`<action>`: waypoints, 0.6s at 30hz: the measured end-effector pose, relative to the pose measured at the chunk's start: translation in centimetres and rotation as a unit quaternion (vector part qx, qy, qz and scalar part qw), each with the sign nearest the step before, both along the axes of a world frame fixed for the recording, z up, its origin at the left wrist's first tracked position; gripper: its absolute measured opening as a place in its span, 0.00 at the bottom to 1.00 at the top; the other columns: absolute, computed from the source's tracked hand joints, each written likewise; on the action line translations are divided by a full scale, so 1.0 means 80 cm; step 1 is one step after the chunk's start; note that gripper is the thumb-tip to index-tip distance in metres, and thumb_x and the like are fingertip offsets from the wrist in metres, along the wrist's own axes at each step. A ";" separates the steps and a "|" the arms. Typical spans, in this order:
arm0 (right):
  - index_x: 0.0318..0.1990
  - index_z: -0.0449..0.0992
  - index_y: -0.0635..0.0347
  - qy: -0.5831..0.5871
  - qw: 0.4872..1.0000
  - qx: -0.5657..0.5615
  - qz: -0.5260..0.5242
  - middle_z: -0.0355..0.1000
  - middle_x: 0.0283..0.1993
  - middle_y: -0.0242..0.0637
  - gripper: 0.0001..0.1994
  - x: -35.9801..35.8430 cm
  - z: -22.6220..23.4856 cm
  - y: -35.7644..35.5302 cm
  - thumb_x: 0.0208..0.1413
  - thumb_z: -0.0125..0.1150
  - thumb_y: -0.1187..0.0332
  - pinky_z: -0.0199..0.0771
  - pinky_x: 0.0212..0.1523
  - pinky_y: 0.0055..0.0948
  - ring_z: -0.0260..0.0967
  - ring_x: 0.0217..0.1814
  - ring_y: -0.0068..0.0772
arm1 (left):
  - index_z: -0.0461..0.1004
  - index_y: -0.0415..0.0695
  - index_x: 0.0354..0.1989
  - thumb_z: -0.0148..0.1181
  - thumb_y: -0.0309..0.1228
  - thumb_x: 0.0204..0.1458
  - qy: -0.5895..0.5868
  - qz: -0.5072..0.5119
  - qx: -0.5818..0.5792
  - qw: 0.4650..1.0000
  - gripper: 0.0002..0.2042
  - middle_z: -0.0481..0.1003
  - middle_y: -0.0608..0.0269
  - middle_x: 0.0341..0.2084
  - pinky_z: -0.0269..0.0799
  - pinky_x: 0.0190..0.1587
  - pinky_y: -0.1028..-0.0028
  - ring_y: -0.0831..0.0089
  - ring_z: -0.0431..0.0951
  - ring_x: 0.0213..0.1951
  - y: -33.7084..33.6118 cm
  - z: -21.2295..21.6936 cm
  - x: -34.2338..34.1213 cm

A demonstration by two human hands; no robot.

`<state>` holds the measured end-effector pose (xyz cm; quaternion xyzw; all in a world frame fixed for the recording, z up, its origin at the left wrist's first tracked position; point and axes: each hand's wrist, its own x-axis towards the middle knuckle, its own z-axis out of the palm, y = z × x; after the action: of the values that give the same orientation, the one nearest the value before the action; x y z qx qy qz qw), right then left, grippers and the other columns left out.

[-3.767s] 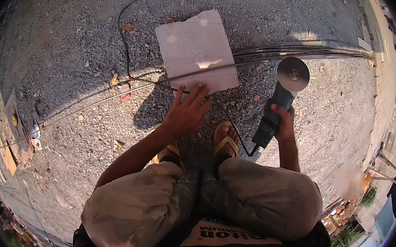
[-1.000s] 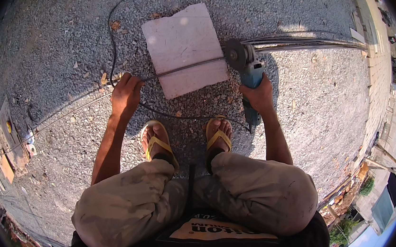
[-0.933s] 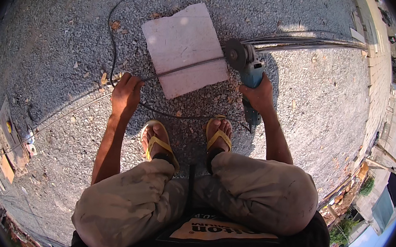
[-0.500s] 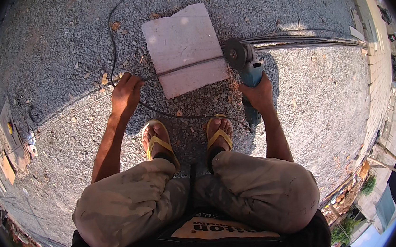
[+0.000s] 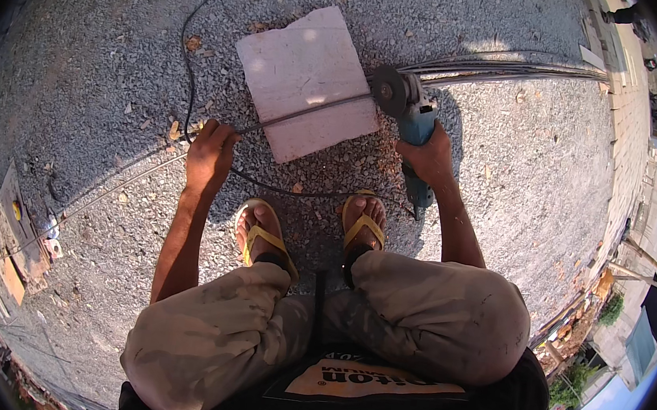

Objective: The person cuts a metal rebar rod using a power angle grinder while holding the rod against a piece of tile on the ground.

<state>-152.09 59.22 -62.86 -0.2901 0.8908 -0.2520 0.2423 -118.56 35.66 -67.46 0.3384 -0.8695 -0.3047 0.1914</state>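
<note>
Looks like you're mid-cut: your right hand (image 5: 428, 155) has its fingers clamped on the blue angle grinder (image 5: 409, 126), disc at the right edge of the pale square stone slab (image 5: 306, 80) on gravel, left hand (image 5: 208, 154) gripping the thin steel rod (image 5: 305, 114) — next, keep it steady.

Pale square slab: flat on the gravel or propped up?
Lying flat. The pale square stone slab rests broad face up on the grey gravel, with a thin rod across it. Whether any edge is slightly raised cannot be told.
</note>
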 end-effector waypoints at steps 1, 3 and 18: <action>0.49 0.71 0.75 0.002 1.000 0.005 0.002 0.78 0.41 0.59 0.34 0.000 0.002 0.000 0.36 0.76 0.59 0.77 0.46 0.45 0.79 0.46 0.55 | 0.75 0.43 0.34 0.61 0.24 0.55 -0.003 0.001 0.002 1.000 0.01 0.71 0.57 0.30 0.71 0.33 0.59 0.53 0.76 0.31 0.000 0.001 0.000; 0.48 0.71 0.75 0.003 1.000 0.009 0.005 0.78 0.41 0.58 0.34 0.002 0.003 -0.001 0.36 0.76 0.59 0.77 0.46 0.45 0.79 0.46 0.55 | 0.75 0.43 0.34 0.60 0.25 0.55 -0.005 0.002 0.004 1.000 0.01 0.71 0.57 0.30 0.71 0.33 0.59 0.53 0.76 0.31 0.001 0.000 0.000; 0.52 0.69 0.78 0.004 1.000 0.014 -0.001 0.77 0.44 0.62 0.38 -0.001 -0.015 0.011 0.36 0.75 0.59 0.77 0.47 0.44 0.79 0.48 0.55 | 0.75 0.42 0.33 0.61 0.24 0.54 -0.005 -0.001 0.002 1.000 0.01 0.72 0.56 0.30 0.72 0.34 0.57 0.51 0.76 0.32 0.001 -0.005 -0.003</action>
<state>-152.20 60.11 -64.06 -0.2865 0.8955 -0.2392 0.2426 -118.78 35.71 -67.89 0.3397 -0.8701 -0.3046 0.1865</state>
